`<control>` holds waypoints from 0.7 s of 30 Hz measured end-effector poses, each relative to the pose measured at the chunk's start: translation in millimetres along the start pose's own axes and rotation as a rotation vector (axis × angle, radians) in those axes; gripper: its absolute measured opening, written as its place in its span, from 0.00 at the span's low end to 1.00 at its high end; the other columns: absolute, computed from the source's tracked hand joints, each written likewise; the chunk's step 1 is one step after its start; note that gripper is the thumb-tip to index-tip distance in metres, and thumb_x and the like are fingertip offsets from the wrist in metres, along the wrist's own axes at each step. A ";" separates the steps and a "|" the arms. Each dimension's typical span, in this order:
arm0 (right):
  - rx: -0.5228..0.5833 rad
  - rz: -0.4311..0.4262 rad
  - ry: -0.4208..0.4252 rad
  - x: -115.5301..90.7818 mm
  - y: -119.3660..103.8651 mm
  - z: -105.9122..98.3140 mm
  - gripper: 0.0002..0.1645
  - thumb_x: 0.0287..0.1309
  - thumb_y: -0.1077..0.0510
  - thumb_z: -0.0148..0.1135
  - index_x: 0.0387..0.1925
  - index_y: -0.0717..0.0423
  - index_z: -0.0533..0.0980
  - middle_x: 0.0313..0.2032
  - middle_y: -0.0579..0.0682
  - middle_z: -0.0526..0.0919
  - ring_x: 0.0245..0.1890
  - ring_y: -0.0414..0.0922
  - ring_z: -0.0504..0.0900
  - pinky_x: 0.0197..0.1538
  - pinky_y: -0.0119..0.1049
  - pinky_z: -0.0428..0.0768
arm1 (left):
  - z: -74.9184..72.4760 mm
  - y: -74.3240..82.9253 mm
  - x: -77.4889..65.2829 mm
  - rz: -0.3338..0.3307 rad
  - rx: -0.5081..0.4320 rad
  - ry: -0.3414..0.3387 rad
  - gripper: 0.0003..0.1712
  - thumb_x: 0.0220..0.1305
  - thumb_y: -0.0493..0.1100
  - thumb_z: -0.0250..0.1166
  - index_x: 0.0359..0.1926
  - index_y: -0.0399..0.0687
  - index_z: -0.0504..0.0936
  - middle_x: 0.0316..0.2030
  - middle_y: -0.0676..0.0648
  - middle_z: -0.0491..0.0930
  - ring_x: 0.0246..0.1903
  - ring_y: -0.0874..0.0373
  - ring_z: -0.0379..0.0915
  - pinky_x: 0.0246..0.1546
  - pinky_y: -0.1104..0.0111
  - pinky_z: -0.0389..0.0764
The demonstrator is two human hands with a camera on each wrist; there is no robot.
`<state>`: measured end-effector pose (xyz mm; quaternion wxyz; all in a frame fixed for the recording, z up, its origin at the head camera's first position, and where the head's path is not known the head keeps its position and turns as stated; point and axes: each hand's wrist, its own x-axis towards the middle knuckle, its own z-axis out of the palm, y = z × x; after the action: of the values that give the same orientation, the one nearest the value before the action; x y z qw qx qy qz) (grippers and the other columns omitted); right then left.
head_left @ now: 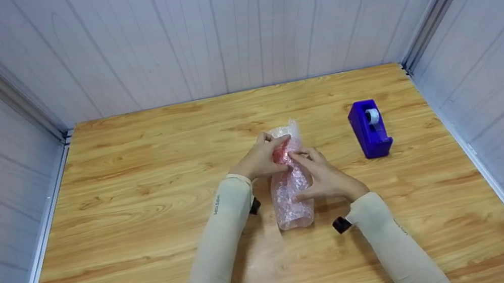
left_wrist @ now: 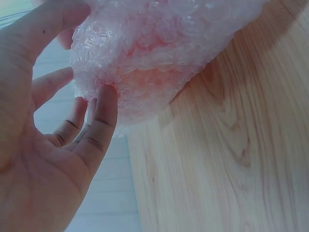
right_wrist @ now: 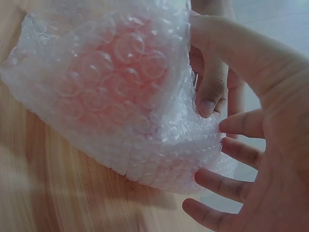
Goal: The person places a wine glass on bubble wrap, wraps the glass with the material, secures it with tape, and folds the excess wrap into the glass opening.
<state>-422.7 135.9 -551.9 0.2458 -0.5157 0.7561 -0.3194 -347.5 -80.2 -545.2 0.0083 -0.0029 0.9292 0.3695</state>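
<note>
A bubble-wrap bundle (head_left: 294, 211) lies lengthwise on the table, with something red showing blurred through its layers; what that is cannot be told. My left hand (head_left: 262, 157) holds the far half from the left, thumb and fingers spread around it. In the left wrist view, fingertips of the left hand (left_wrist: 63, 130) touch the wrap (left_wrist: 159, 53). On the right side my right hand (head_left: 327, 177) holds the middle, its thumb on top of the wrap. The right wrist view shows the right hand's bent fingers (right_wrist: 222, 186) against the bundle's side (right_wrist: 111, 92).
A blue tape dispenser (head_left: 370, 134) with a roll of clear or white tape (head_left: 372, 116) stands right of the bundle. The wood-grain table (head_left: 137, 191) is bounded by pale panels (head_left: 213, 30) at the back and both sides.
</note>
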 end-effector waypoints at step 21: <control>-0.003 0.034 0.186 -7.6 16.8 -39.5 0.40 0.65 0.45 0.65 0.72 0.58 0.64 0.62 0.61 0.71 0.61 0.62 0.69 0.58 0.59 0.72 | -0.1 7.1 1.5 -0.059 -0.028 -0.026 0.51 0.55 0.45 0.78 0.76 0.55 0.62 0.56 0.43 0.60 0.43 0.55 0.69 0.42 0.69 0.77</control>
<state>-458.2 156.6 -537.2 0.1790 -0.4711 0.7849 -0.3605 -349.1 -75.1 -540.3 0.0309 -0.0255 0.9233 0.3820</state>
